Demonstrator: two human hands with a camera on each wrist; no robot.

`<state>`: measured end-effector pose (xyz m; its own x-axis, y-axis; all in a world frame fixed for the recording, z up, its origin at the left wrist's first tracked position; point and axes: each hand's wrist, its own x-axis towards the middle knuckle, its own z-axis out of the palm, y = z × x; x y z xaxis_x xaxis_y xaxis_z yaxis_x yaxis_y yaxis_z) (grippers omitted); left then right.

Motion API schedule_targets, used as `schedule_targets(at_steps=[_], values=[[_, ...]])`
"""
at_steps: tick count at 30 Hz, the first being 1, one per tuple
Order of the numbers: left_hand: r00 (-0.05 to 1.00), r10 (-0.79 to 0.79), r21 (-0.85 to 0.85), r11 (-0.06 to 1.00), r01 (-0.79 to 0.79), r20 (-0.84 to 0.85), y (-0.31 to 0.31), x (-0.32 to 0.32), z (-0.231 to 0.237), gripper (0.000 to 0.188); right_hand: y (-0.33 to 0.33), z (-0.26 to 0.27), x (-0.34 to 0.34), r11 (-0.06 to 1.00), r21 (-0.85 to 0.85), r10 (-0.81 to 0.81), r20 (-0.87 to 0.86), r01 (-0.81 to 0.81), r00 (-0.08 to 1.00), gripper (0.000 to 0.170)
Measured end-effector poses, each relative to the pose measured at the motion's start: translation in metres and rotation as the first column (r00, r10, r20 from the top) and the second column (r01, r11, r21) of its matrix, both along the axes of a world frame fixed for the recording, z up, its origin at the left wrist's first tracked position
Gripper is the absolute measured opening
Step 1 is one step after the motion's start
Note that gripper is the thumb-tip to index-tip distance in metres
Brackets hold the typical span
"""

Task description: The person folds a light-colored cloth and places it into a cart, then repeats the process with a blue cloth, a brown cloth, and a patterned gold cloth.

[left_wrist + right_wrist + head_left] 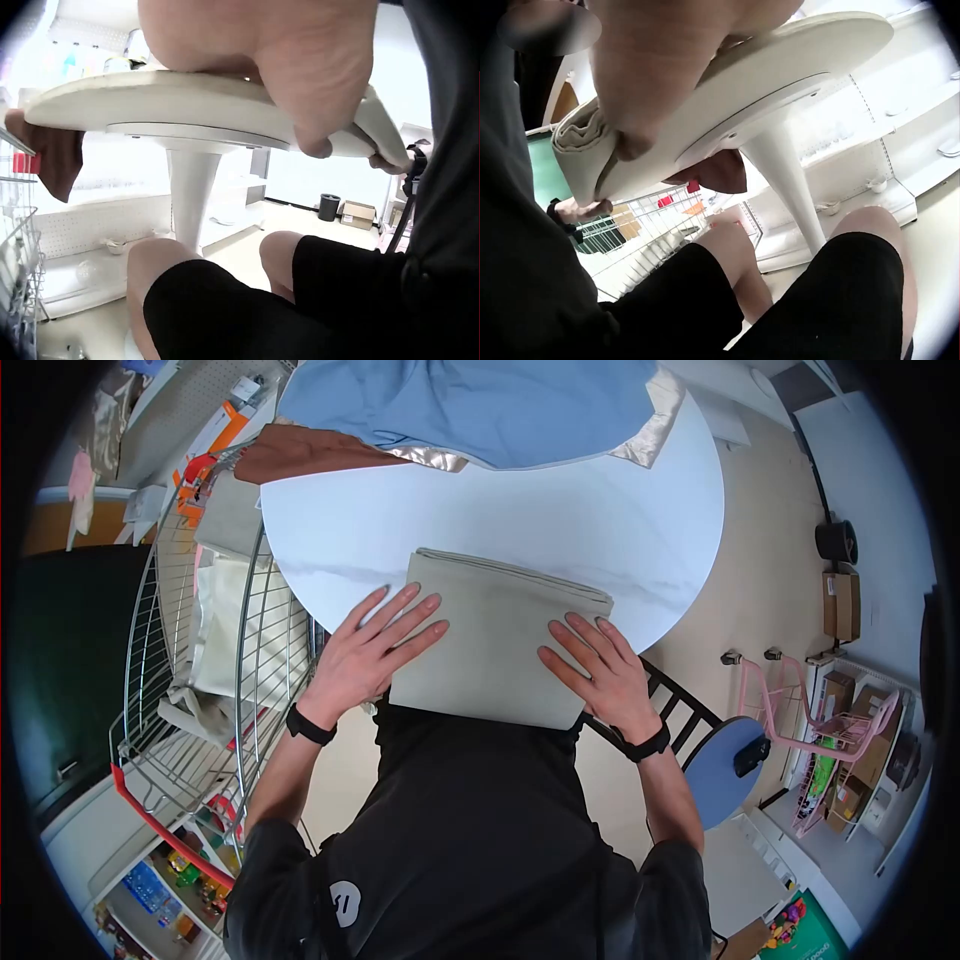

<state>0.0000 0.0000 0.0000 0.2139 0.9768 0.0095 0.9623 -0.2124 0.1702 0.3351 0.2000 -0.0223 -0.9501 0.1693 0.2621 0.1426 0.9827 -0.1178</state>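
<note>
A pale grey-green folded cloth (490, 645) lies at the near edge of the round white table (330, 520), its front part hanging over the rim toward the body. My left hand (375, 645) rests on its left side with fingers extended and spread. On the right side, my right hand (605, 672) lies the same way, fingers pointing inward across the cloth. Both thumbs are hidden in the head view; the wrist views show each from below, near the table's rim. Stacked layers show along the far edge of the cloth, and as a roll of folds in the right wrist view.
Blue cloth (470, 410) and brown cloth (310, 455) lie across the table's far side. A wire shopping cart (140, 660) with pale fabric stands close at left. At right are a round blue-grey seat (725, 775) and a pink cart (790, 705).
</note>
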Motion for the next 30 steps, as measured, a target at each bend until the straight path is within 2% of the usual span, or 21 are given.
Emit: schedule_targets(at_steps=[3,5,6,8,9,10,11,12,13,14,15,16,17,18,20,21,24,27,28,30], values=[[0.995,0.043,-0.012,0.999,-0.042,0.087,-0.009,0.014,0.001,0.084,0.001,0.014,0.009,0.996,-0.083,0.018,-0.024,-0.020,1.000,0.052],[0.995,0.048,0.020,0.999,-0.050,0.082,-0.021,0.014,-0.001,0.084,-0.003,0.016,0.006,0.986,-0.163,0.023,-0.124,-0.043,0.992,0.047],[0.993,0.040,0.003,0.999,-0.040,0.110,-0.023,0.017,0.002,0.068,-0.005,0.020,0.007,0.972,-0.231,0.004,-0.168,-0.043,0.986,0.044],[0.948,0.077,0.043,0.995,-0.095,0.309,-0.024,0.022,0.013,0.054,-0.006,0.024,0.004,0.935,-0.349,-0.040,-0.263,-0.057,0.964,0.039],[0.908,0.092,0.056,0.990,-0.126,0.410,-0.021,0.025,0.023,0.048,-0.006,0.029,0.003,0.872,-0.483,-0.079,-0.290,-0.074,0.954,0.034],[0.918,0.038,0.145,0.984,-0.102,0.394,-0.017,0.023,0.033,0.038,-0.007,0.034,0.001,0.791,-0.604,-0.122,-0.312,-0.098,0.942,0.030],[0.801,0.039,0.130,0.981,-0.144,0.597,-0.011,0.025,0.039,0.043,-0.009,0.036,0.000,0.691,-0.711,-0.166,-0.327,-0.127,0.930,0.026],[0.640,0.040,0.103,0.977,-0.185,0.768,-0.006,0.029,0.044,0.051,-0.015,0.030,-0.001,0.538,-0.823,-0.267,-0.371,-0.182,0.889,0.019],[0.444,0.036,0.070,0.973,-0.219,0.895,-0.004,0.031,0.049,0.059,-0.025,0.035,0.003,0.428,-0.902,-0.407,-0.252,-0.061,0.878,0.022],[0.235,0.300,-0.230,0.931,-0.283,0.925,-0.011,0.031,0.056,0.079,-0.019,0.039,0.010,0.299,-0.942,-0.385,0.029,0.155,0.923,0.032],[-0.097,0.343,-0.356,0.902,-0.243,0.934,-0.020,0.028,0.035,0.070,-0.016,0.040,0.008,0.115,-0.970,-0.397,0.154,0.215,0.905,0.038],[-0.427,0.342,-0.456,0.867,-0.199,0.837,-0.029,0.025,0.014,0.067,-0.013,0.042,0.006,-0.070,-0.959,-0.402,0.279,0.274,0.872,0.045],[-0.723,0.322,-0.527,0.847,-0.069,0.612,-0.019,0.027,0.010,0.065,-0.018,0.042,-0.014,-0.308,-0.943,-0.478,0.271,0.129,0.836,0.050],[-0.774,0.315,-0.502,0.865,-0.003,0.549,-0.017,0.027,0.003,0.063,-0.019,0.041,-0.027,-0.512,-0.858,-0.545,0.285,-0.044,0.788,0.057],[-0.860,0.317,-0.437,0.891,0.125,0.400,-0.020,0.028,-0.014,0.062,-0.017,0.037,-0.035,-0.633,-0.766,-0.530,0.322,-0.112,0.784,0.065],[-0.832,0.345,-0.445,0.885,0.134,0.434,-0.021,0.029,-0.020,0.061,-0.016,0.035,-0.037,-0.685,-0.714,-0.519,0.339,-0.144,0.785,0.071],[-0.754,0.399,-0.466,0.873,0.140,0.521,-0.024,0.039,-0.026,0.054,-0.011,0.032,-0.040,-0.714,-0.678,-0.519,0.343,-0.175,0.783,0.070],[-0.680,0.507,-0.647,0.759,0.063,0.529,-0.012,0.047,-0.004,0.048,-0.005,0.036,-0.040,-0.680,-0.725,-0.512,0.364,-0.108,0.778,0.076],[-0.708,0.486,-0.664,0.747,0.032,0.512,-0.007,0.045,0.005,0.044,-0.002,0.037,-0.039,-0.658,-0.749,-0.495,0.346,-0.083,0.797,0.069],[-0.659,0.502,-0.680,0.733,-0.019,0.560,-0.003,0.032,0.020,0.043,0.003,0.039,-0.037,-0.611,-0.791,-0.453,0.322,-0.026,0.831,0.056]])
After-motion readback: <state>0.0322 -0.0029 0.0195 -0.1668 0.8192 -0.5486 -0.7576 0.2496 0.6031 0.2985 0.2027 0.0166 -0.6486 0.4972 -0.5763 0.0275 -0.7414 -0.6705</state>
